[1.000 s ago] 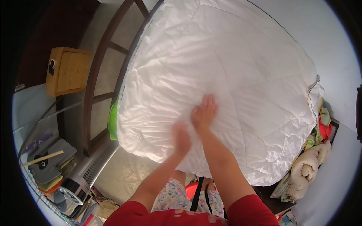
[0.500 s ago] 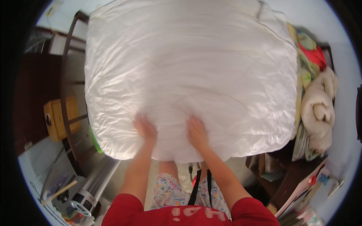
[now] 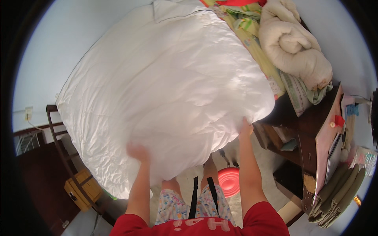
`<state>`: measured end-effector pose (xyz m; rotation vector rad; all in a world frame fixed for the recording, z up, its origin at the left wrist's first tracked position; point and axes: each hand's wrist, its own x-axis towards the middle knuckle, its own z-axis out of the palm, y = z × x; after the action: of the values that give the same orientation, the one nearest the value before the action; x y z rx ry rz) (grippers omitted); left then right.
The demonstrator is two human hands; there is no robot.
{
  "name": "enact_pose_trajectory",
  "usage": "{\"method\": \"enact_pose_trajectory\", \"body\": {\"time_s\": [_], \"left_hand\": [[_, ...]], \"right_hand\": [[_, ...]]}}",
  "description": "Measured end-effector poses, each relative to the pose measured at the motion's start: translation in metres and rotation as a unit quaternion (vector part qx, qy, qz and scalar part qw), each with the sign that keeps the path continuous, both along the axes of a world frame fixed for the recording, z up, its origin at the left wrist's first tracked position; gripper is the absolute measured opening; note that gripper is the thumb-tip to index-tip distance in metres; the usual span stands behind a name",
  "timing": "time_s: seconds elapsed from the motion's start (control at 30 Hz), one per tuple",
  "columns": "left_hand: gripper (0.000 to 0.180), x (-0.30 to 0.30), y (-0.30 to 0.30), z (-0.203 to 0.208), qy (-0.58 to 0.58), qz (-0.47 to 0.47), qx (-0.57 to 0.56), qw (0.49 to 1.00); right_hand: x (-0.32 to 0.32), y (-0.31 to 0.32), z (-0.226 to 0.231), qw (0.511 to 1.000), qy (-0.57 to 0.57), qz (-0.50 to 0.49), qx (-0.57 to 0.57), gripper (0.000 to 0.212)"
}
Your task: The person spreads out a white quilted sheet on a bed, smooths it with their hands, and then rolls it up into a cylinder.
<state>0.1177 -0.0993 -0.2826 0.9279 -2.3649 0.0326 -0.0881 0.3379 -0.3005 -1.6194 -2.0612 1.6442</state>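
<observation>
A big white quilt (image 3: 169, 78) is spread out in front of the person's legs (image 3: 210, 168). A rolled cream blanket (image 3: 286, 49) lies just right of the quilt. A round red thing (image 3: 228, 182) is below the quilt's near edge. The right hand (image 3: 246, 129) touches the quilt's near right edge. The blurry left hand (image 3: 138, 152) is at the quilt's near left side. I can't tell if any fingers (image 3: 244, 120) are apart or pinching.

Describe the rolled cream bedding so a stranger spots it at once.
Start at the big white quilt filling the middle. Past its upper right edge lies green-and-yellow fabric. Right of that sits the rolled cream bedding, the only piece coiled into a thick spiral.
</observation>
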Motion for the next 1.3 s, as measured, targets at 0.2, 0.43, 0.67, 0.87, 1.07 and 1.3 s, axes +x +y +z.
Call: {"method": "enact_pose_trajectory", "body": {"time_s": [0.2,0.43,0.67,0.87,1.07,1.3], "left_hand": [[0.039,-0.137,0.083,0.015,0.039,-0.189,0.102,0.976],[0.050,-0.237,0.115,-0.010,-0.159,-0.144,0.124,0.969],[0.055,-0.233,0.114,-0.027,-0.160,-0.158,0.131,0.965],[0.059,-0.228,0.109,-0.033,-0.188,-0.164,0.149,0.957],[0.060,-0.228,0.111,-0.034,-0.218,-0.154,0.167,0.949],[0.060,-0.231,0.110,-0.030,-0.192,-0.168,0.178,0.950]], "right_hand": [[0.001,-0.013,0.062,0.950,0.115,0.189,0.221,0.038],[0.014,0.016,0.021,0.886,-0.006,0.184,0.426,0.034],[-0.078,-0.065,0.045,0.771,0.247,0.444,0.384,0.040],[-0.240,-0.156,0.037,0.641,0.314,0.604,0.356,0.047],[-0.330,-0.202,0.012,0.622,0.206,0.624,0.425,0.050],[-0.336,-0.209,0.013,0.634,0.163,0.620,0.433,0.052]]}}
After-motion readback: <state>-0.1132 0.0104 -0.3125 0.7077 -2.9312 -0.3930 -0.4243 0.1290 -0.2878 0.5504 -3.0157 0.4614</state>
